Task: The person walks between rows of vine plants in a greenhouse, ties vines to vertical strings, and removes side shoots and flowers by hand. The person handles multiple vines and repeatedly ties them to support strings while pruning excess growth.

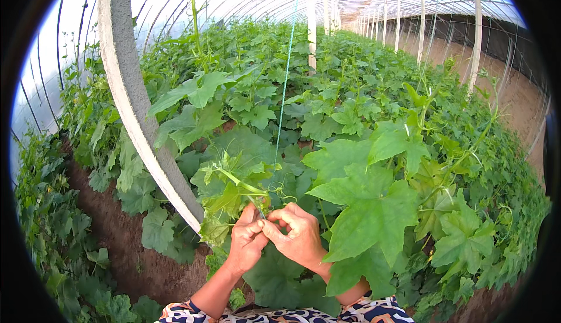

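My left hand (248, 239) and my right hand (294, 234) meet at the lower middle, with fingertips pinched together at a vine stem and a thin string. A green vine shoot (241, 183) with curling tendrils and young leaves leans to the left just above my fingers. From the top of the view a teal string (285, 88) runs down to the shoot beside my hands. My fingers hide how string and stem lie against each other. Broad lobed leaves (372, 204) stand right beside my right hand and partly cover that forearm.
A concrete post (144, 104) slants close by on the left. Beyond it, bare soil (122, 239) shows between plant rows. Dense vines (350, 86) fill the greenhouse ahead, with white posts (310, 20) and hanging strings. An earth bank (513, 99) runs along the right.
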